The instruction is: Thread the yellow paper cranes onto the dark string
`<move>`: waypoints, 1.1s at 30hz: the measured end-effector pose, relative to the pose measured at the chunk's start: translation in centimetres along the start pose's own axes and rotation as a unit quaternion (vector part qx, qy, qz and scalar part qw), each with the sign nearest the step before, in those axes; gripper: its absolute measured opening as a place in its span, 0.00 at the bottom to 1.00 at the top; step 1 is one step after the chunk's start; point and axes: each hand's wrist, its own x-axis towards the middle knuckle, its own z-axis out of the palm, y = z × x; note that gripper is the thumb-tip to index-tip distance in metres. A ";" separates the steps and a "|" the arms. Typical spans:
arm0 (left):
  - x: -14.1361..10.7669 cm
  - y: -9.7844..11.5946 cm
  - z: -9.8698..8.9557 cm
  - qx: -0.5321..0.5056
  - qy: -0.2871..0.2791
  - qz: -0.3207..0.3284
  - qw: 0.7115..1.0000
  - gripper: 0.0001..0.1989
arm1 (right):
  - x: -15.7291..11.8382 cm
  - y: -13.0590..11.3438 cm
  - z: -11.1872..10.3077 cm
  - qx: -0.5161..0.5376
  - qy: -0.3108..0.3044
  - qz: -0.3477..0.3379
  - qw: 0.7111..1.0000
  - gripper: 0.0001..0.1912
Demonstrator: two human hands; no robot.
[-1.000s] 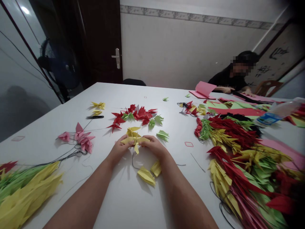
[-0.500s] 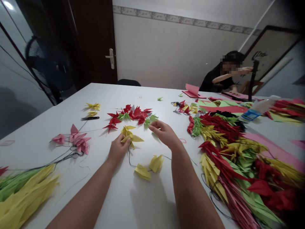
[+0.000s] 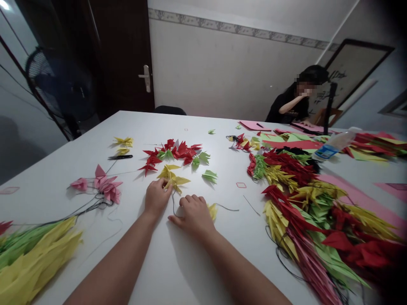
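Observation:
Beside the red paper cranes, my left hand (image 3: 158,197) pinches the lower edge of a yellow origami crane (image 3: 178,179). A dark cord (image 3: 174,203) hangs from that crane and runs toward my right hand (image 3: 195,216). Palm down, my right hand is low over the table, thumb and fingers apart, close to the cord. Behind it, part of another yellow folded piece (image 3: 212,211) shows; the rest is covered. From this piece a cord end (image 3: 227,208) trails to the right. Green folded pieces (image 3: 210,176) lie just beyond my hands.
Red cranes (image 3: 182,152) form an arc ahead. Black snips (image 3: 120,157) and pink cranes (image 3: 108,186) lie left. Bundles of strung cranes (image 3: 295,169) cover the right side, near a plastic bottle (image 3: 333,146). A person (image 3: 292,101) sits at the far right.
My right hand has come down and left from the green pieces to the cord, now covering most of the yellow pieces there. My left hand stays on the crane. The other person's raised arm has drawn in.

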 end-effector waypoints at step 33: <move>0.2 -0.2 -0.4 -0.083 0.041 -0.104 0.990 0.11 | 0.4 1.2 -1.7 0.069 -0.072 -0.058 0.993 0.07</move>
